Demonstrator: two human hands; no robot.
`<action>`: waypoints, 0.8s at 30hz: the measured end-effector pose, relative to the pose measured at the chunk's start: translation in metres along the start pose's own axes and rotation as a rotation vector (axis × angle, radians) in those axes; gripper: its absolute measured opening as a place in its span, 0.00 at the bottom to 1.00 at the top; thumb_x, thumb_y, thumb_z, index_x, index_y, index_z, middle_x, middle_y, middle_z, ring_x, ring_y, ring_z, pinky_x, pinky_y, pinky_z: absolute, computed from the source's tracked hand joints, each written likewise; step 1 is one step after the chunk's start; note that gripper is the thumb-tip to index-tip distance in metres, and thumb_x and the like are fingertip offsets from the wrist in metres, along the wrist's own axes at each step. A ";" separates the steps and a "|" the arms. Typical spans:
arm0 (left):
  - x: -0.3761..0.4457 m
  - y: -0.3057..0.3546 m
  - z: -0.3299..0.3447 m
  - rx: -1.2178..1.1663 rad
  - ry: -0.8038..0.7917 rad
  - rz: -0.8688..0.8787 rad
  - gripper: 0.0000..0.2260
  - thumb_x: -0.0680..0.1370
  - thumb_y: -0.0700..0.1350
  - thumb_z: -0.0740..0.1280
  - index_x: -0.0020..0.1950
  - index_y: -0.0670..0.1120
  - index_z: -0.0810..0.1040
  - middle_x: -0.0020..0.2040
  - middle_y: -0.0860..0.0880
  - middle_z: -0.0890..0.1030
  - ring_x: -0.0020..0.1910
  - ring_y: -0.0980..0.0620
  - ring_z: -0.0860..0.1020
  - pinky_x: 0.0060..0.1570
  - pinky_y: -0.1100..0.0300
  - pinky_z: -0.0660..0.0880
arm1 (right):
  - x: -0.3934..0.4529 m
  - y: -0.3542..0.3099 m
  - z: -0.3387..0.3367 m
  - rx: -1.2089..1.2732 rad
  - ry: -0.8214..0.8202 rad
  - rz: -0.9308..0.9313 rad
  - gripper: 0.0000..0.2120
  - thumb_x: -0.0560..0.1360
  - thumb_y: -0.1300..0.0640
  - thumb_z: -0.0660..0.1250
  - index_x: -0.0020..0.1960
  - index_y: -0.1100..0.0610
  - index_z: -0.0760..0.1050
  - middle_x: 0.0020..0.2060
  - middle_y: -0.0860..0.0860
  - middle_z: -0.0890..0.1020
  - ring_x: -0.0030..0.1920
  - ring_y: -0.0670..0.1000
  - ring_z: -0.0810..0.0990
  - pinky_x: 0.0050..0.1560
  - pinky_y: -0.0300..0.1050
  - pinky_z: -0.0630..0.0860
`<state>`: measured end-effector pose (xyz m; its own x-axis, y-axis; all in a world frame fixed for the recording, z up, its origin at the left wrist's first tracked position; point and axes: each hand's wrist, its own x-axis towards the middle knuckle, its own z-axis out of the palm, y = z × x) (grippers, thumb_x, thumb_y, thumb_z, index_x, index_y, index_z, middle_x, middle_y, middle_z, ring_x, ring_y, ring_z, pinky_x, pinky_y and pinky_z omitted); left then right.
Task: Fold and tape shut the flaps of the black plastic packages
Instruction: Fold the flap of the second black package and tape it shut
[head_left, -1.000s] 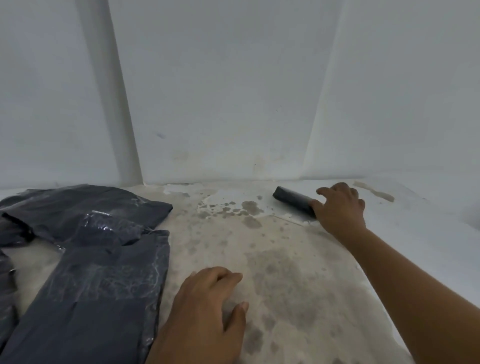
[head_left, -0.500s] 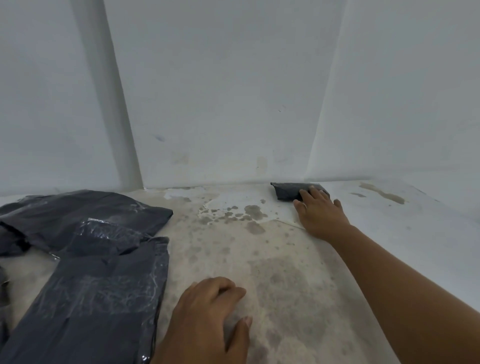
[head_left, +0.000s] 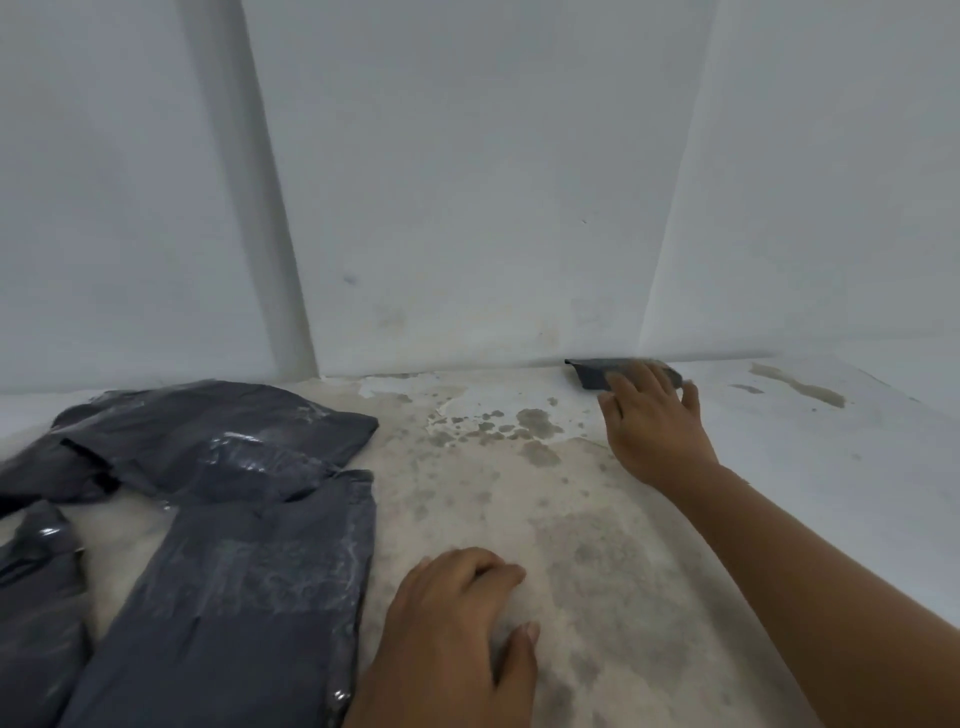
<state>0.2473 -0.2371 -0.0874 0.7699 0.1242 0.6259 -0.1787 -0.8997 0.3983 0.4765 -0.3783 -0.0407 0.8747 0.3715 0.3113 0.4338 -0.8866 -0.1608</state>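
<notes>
**Hands and black plastic packages on a stained floor**

Flat, glossy black plastic packages (head_left: 228, 561) lie overlapping at the left, their lower and left parts cut off by the frame edge. The right hand (head_left: 655, 421) rests straight, slightly spread fingers on a small folded black plastic package (head_left: 592, 375) against the white wall (head_left: 467, 182), hiding much of it. The left hand (head_left: 447, 634) rests loosely curled on the blotched pale floor (head_left: 597, 545), holding nothing.
</notes>
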 end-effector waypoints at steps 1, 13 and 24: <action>-0.001 0.003 -0.002 -0.011 0.004 -0.023 0.15 0.66 0.56 0.65 0.48 0.53 0.82 0.46 0.59 0.77 0.47 0.62 0.73 0.47 0.53 0.81 | -0.013 -0.010 -0.003 0.024 -0.001 -0.016 0.21 0.82 0.49 0.45 0.72 0.54 0.62 0.76 0.54 0.57 0.77 0.52 0.49 0.74 0.59 0.45; 0.022 0.027 -0.112 -0.217 0.159 -0.225 0.04 0.74 0.42 0.68 0.45 0.47 0.83 0.45 0.55 0.82 0.44 0.63 0.77 0.46 0.79 0.68 | -0.152 -0.118 -0.017 0.115 -0.236 -0.168 0.22 0.79 0.42 0.43 0.67 0.48 0.64 0.64 0.49 0.70 0.65 0.52 0.69 0.64 0.52 0.64; -0.030 -0.100 -0.215 0.450 -0.161 -0.800 0.12 0.73 0.54 0.65 0.47 0.46 0.79 0.46 0.47 0.82 0.47 0.46 0.80 0.46 0.56 0.77 | -0.166 -0.132 -0.018 0.174 -0.159 -0.125 0.20 0.81 0.44 0.48 0.67 0.48 0.67 0.66 0.46 0.72 0.68 0.49 0.67 0.67 0.51 0.61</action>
<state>0.1104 -0.0605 -0.0018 0.6435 0.7478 0.1632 0.6700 -0.6534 0.3525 0.2705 -0.3274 -0.0544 0.8290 0.5259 0.1904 0.5593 -0.7753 -0.2934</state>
